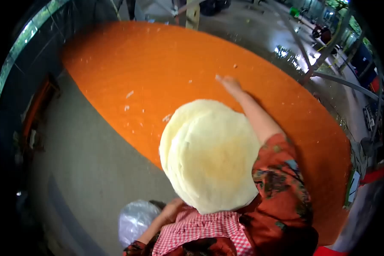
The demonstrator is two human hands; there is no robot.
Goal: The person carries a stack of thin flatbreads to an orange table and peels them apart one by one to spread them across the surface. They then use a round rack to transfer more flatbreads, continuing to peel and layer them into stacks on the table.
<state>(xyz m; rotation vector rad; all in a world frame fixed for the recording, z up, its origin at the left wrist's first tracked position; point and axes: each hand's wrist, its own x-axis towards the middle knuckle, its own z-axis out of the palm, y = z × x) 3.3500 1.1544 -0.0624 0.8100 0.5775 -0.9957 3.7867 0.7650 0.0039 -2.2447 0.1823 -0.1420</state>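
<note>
A stack of large, round, pale flatbreads (219, 158) lies at the near edge of the orange table (158, 55), against the checked apron. Beyond the stack, my right hand (231, 86) reaches out low over the tabletop, its fingers together; a tiny whitish bit shows at the fingertips, too small to name. Close to my waist, my left hand (172, 210) is beside the apron, just below the lower left rim of the stack. Its fingers are mostly hidden, and nothing can be made out in them.
Small pale scraps (129, 94) are scattered over the tabletop. A clear plastic-wrapped bundle (137, 222) is at the lower left, near my left forearm. Metal poles (296, 40) stand beyond the table at the right, above a wet floor. An orange bench (32, 113) is at far left.
</note>
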